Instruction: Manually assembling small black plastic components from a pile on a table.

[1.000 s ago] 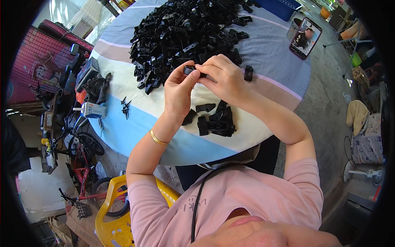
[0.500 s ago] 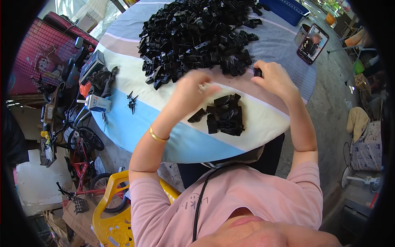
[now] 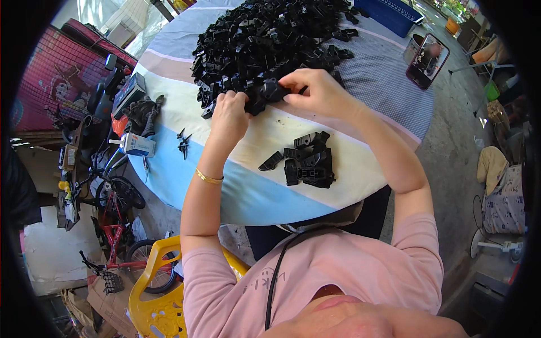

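A big heap of black plastic parts [image 3: 259, 45] covers the far side of the round table. My left hand [image 3: 230, 115] is at the heap's near edge, fingers curled down among the parts; what they hold, if anything, is hidden. Beside it, my right hand [image 3: 318, 93] pinches a black plastic part [image 3: 274, 90] between thumb and fingers, right over the heap's near edge. Closer to me lies a small group of black parts [image 3: 311, 163], with one loose black piece [image 3: 271, 161] at its left.
The table wears a striped tablecloth [image 3: 248, 188]. Thin black pieces [image 3: 183, 144], a small box [image 3: 138, 145] and dark gloves [image 3: 142, 115] lie at its left. A phone [image 3: 428, 61] leans against a metal cup [image 3: 414, 46] at the right, near a blue basket [image 3: 389, 16].
Both hands have moved to the heap's near edge, the right one leftward and the left one away from the small group. The right hand now holds a part over the heap.
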Motion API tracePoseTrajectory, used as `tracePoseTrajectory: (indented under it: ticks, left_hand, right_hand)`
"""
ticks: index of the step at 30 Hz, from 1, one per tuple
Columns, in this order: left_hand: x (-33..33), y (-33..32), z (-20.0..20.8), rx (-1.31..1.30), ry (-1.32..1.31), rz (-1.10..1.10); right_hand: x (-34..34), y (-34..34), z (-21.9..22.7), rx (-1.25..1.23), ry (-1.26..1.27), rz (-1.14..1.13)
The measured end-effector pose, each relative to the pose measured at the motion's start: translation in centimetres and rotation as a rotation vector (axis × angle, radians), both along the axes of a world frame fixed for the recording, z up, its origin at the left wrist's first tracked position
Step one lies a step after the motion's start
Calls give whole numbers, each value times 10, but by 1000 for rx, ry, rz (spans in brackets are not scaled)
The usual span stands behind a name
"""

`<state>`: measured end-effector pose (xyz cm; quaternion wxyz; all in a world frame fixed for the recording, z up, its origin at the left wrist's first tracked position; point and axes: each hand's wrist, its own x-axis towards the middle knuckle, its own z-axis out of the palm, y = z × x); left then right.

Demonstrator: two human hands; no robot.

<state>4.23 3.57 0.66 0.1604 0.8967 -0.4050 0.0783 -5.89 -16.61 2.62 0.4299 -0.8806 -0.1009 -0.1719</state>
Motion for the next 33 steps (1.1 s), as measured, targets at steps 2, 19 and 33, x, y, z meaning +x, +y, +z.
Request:
tracePoseTrajectory:
  ticks: [2, 19, 33]
  left_hand:
    - [1, -1, 3, -11, 18, -25]
    - [-14, -10, 25, -908, 1534, -342]
    - [-26, -14, 19, -686, 725, -366]
  right_hand:
    - [-3, 3, -8, -1, -35, 14]
    - [-7, 6, -11, 33, -380, -51]
    - [-20, 8, 0, 14, -354, 17]
